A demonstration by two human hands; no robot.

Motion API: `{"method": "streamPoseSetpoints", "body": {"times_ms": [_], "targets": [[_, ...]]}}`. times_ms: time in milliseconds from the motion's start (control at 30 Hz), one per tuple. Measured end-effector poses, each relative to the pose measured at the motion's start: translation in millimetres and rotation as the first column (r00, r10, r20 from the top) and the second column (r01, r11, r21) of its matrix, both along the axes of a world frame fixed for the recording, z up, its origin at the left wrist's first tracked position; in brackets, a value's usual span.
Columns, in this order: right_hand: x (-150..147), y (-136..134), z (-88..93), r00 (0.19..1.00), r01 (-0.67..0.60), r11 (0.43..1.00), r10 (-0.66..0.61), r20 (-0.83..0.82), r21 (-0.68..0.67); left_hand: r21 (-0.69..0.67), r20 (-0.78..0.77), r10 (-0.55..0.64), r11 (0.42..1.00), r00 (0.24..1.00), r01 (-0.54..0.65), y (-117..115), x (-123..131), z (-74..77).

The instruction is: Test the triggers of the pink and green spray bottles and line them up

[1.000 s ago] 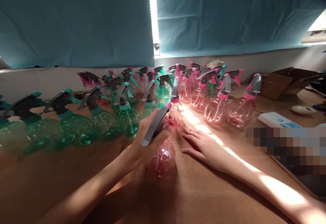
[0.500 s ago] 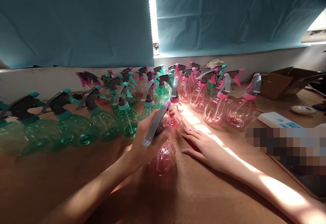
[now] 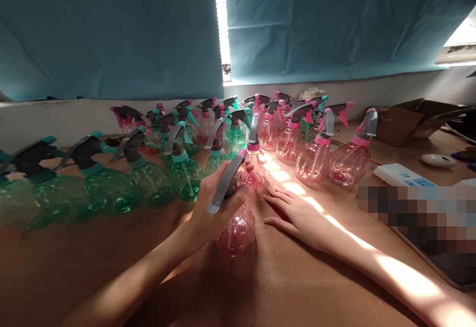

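My left hand [image 3: 217, 195] is wrapped round the neck and head of a pink see-through spray bottle [image 3: 238, 235] that stands upright on the brown table [image 3: 297, 287]. The bottle's grey trigger lever slants down over my hand, and its collar is hidden by my fingers. Flat on the tabletop, just right of that bottle, lies my right hand [image 3: 293, 213] with its fingers spread and nothing in them. Directly beyond the held bottle stands another pink spray bottle [image 3: 256, 166]. A green spray bottle [image 3: 186, 176] is close by on the left.
Several green bottles [image 3: 111, 186] line the left side, and several pink ones [image 3: 314, 161] stand at the right and back. A white power strip [image 3: 399, 174], a computer mouse [image 3: 439, 160] and an open cardboard box [image 3: 401, 121] occupy the right. Blue curtains [image 3: 111, 29] hang behind.
The view has shifted very slightly. Both hands and the held spray bottle stay where they were.
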State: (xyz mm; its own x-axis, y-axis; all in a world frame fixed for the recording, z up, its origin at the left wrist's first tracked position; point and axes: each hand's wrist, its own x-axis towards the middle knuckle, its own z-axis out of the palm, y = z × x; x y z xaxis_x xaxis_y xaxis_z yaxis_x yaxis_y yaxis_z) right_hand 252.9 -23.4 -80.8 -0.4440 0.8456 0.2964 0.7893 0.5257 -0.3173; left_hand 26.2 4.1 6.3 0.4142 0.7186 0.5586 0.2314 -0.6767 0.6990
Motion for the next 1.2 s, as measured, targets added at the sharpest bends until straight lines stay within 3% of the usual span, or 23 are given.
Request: {"method": "streamPoseSetpoints", "body": {"times_ms": [1200], "targets": [[-1.1, 0.5, 0.3, 1.0, -0.014, 1.0, 0.014, 0.027, 0.018, -0.05, 0.022, 0.007, 0.999, 1.0, -0.006, -1.5, 2.9, 3.8]]}}
